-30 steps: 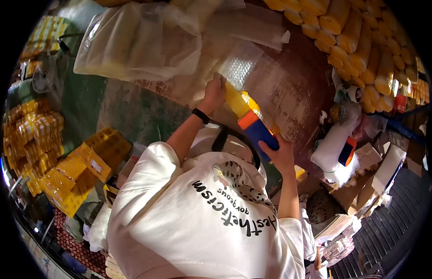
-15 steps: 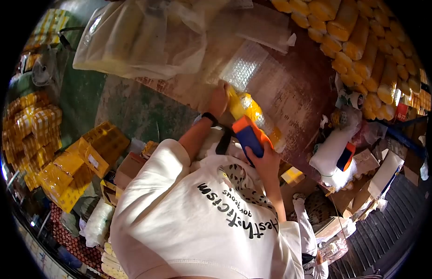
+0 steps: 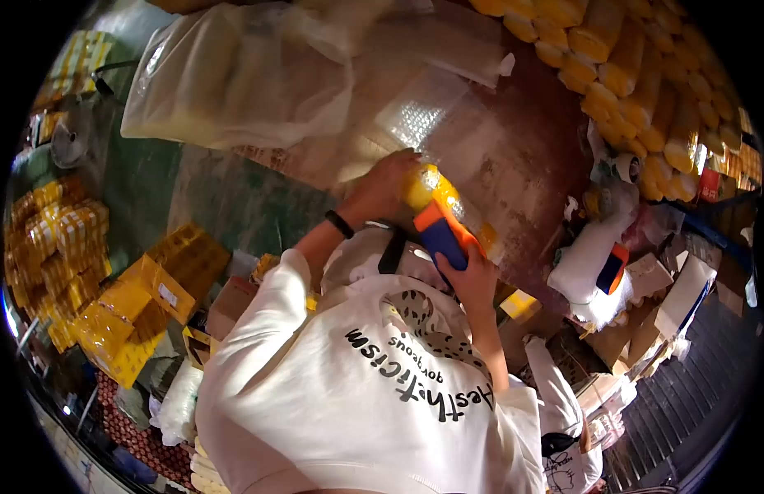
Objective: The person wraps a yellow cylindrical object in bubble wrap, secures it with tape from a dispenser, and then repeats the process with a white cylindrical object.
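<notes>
My right hand (image 3: 472,276) is wrapped round an orange-and-blue tape dispenser (image 3: 444,235). The dispenser's orange end rests close against a package wrapped in shiny yellow tape (image 3: 431,189), on the brown work surface. On the package's left end is my left hand (image 3: 390,177), its fingers bent over that end and partly hidden. A dark band circles the left wrist. Clear plastic or bubble wrap (image 3: 419,111) lies just beyond the package.
A large translucent plastic bag (image 3: 234,82) lies at the far left of the surface. Yellow wrapped packs (image 3: 637,74) are piled at the upper right. Yellow-taped cartons (image 3: 135,305) stand on the left. Another tape dispenser (image 3: 612,267) sits by white wrap (image 3: 584,276) on the right.
My left hand has shifted from pinching a yellow strip to lying over the package's end. The dispenser, still in my right hand, has moved slightly. The whole view has shifted a little.
</notes>
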Demonstrator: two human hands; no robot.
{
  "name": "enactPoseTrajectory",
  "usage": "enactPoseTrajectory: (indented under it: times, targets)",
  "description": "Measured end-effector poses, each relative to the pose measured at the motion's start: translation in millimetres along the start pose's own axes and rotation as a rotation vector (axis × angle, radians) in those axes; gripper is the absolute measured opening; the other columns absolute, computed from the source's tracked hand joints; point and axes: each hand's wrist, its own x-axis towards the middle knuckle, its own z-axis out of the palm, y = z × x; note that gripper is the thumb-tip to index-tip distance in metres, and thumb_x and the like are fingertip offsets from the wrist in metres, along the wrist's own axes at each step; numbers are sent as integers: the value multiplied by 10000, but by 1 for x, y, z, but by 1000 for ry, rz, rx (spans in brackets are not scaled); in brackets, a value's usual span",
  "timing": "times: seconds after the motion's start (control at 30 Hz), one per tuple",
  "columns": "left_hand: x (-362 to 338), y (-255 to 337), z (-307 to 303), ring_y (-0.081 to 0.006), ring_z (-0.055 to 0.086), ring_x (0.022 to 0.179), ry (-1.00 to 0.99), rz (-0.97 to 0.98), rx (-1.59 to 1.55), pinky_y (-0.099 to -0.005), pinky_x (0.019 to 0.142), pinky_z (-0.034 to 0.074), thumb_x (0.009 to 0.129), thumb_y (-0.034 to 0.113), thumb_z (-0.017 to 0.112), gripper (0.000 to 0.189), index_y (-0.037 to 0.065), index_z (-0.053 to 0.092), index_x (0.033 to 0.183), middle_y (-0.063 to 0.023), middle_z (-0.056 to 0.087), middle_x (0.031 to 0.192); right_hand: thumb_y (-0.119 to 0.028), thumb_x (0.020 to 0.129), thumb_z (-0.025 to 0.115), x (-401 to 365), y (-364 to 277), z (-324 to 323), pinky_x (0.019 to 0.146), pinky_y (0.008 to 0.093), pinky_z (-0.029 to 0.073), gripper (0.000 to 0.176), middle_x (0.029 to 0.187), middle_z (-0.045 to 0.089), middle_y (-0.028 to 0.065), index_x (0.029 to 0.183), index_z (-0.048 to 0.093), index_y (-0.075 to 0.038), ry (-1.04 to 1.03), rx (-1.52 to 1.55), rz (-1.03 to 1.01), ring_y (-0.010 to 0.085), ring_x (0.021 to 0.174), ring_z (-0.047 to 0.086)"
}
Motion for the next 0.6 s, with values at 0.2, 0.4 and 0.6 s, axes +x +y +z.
enactPoseTrajectory:
  times: [0.2, 0.4, 0.6]
  targets:
    - [33, 11, -10, -307, 340, 1316, -267, 392, -94, -410, 1110, 280, 631, 137, 749, 783, 42, 391, 1320, -138, 403, 1364, -489, 726, 690, 12, -5, -8, 629, 423, 529, 542, 784, 640, 165, 1008, 588, -37, -102, -163, 2, 342, 701, 643]
    - [47, -17, 14, -298, 390, 1267, -337, 490, -113, -387, 1107, 299, 541, 66, 785, 858, 28, 391, 1302, -127, 436, 1306, -463, 718, 706, -3, 41, -33, 647, 418, 532, 543, 851, 668, 140, 1080, 597, -74, -131, -45, 82, 327, 735, 658]
    - [46, -22, 7, -308, 414, 1247, -366, 467, -39, -390, 1077, 351, 595, 100, 794, 804, 51, 407, 1298, -129, 441, 1317, -419, 700, 750, -39, 86, -70, 644, 391, 534, 503, 840, 671, 137, 1064, 627, -95, -41, 32, 39, 301, 718, 660]
